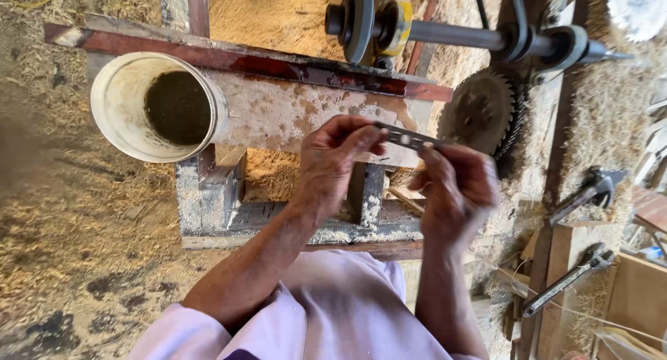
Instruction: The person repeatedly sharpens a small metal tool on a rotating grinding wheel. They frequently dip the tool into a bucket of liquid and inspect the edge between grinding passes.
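I see both hands pinching one flat metal strip (pixel 408 137): left hand (pixel 332 167) and right hand (pixel 455 188). Nearby: one white bucket (pixel 118 106), one saw blade (pixel 476 113), two wrenches (pixel 566 282).

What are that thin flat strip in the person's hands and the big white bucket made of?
The thin dark flat strip, pinched between left hand and right hand, looks like metal: grey sheen, punched holes. The white round bucket seems plastic: smooth, thin-walled, grimy inside.
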